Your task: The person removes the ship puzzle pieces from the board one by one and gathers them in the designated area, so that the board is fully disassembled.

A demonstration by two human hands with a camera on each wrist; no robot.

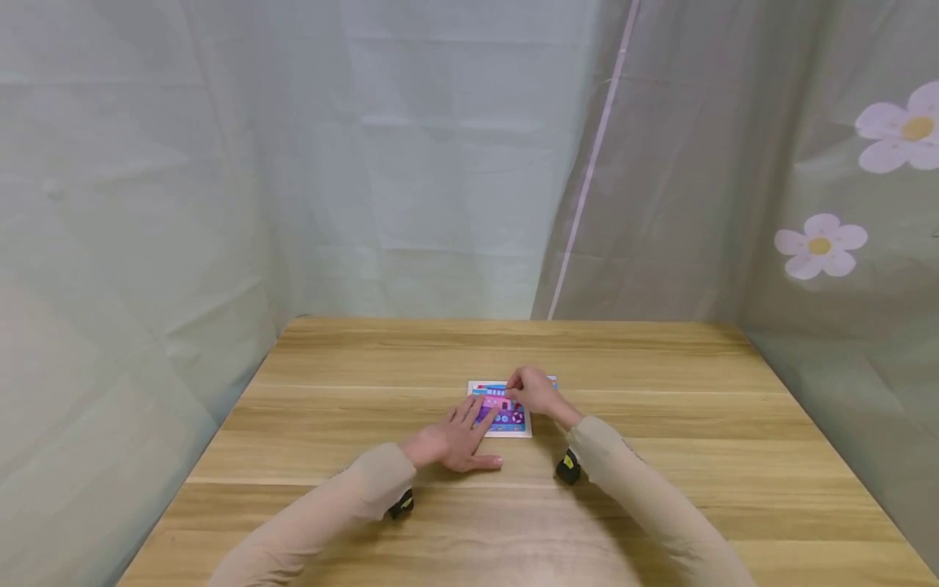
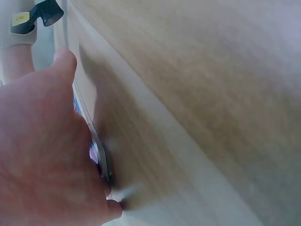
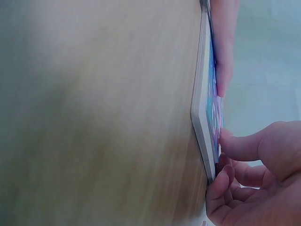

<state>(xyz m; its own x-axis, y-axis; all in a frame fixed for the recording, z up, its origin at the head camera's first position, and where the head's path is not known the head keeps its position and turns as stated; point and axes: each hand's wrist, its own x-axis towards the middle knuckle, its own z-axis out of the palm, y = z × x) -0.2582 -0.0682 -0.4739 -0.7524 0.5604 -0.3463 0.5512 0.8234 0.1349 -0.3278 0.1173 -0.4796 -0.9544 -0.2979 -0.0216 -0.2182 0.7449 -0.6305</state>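
A flat, white-bordered picture board (image 1: 519, 434), printed in pink, purple and blue, lies on the wooden table. My left hand (image 1: 460, 436) is spread over its left part, with straight fingers on the picture and the thumb pointing out along the table. From the right side my right hand (image 1: 539, 393) reaches over the board's far right portion, thumb and fingertips pinching at a small flat piece of the picture. In the right wrist view the thumb (image 3: 244, 145) lies against the picture face, and the other fingers curl beside the board's corner. Most of the piece is hidden by the fingers.
The wooden table (image 1: 352, 359) stretches out around the board. Pale curtains (image 1: 440, 163) hang behind and at both sides, with printed flowers (image 1: 820, 244) on the right one. A black wrist camera (image 1: 568, 467) sits under the right sleeve, another (image 1: 401, 505) under the left.
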